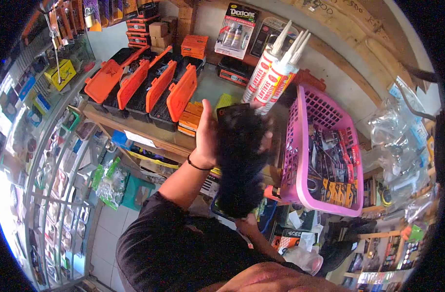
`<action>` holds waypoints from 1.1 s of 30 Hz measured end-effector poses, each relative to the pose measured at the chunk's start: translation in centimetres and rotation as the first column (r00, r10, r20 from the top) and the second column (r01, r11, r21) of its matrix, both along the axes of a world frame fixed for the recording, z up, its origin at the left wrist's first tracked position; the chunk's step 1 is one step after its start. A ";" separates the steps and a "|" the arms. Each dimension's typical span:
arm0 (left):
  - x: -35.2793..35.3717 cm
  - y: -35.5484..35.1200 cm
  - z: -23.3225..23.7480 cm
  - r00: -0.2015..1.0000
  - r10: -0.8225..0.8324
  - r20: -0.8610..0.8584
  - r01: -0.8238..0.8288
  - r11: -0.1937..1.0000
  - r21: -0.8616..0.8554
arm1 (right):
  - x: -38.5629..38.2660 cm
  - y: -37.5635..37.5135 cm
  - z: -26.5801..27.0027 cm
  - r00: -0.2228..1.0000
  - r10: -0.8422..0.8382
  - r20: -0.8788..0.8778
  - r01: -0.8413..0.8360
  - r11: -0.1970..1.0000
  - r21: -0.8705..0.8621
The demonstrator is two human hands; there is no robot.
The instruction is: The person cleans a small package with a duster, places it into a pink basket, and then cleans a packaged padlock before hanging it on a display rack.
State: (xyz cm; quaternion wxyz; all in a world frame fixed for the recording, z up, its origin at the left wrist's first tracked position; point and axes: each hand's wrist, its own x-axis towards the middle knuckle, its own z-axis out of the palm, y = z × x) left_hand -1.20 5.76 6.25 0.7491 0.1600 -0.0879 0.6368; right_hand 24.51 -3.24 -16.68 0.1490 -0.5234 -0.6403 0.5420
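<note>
My left hand [206,138] is raised in the middle of the head view, thumb up and palm turned toward me. It is closed around a black packet [226,113] with orange lettering, mostly hidden. Across the front of that packet lies a fuzzy black duster [241,160], blurred at its edges. Fingertips show past the duster's right side. Lower down, my right hand [248,225] is closed at the duster's bottom end, its fingers largely covered.
Black bins with orange lids [182,92] line the shelf behind. Silicone sealant tubes [271,73] stand at the back right, beside a pink basket [307,197] of packaged goods. A glass display case [62,199] runs along the left. Plastic bags [395,131] hang at right.
</note>
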 end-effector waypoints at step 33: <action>-1.7 -3.0 0.9 0.983 0.131 -0.129 -0.090 0.954 0.287 | -2.1 0.1 5.9 1.000 -0.023 0.015 0.021 0.993 0.120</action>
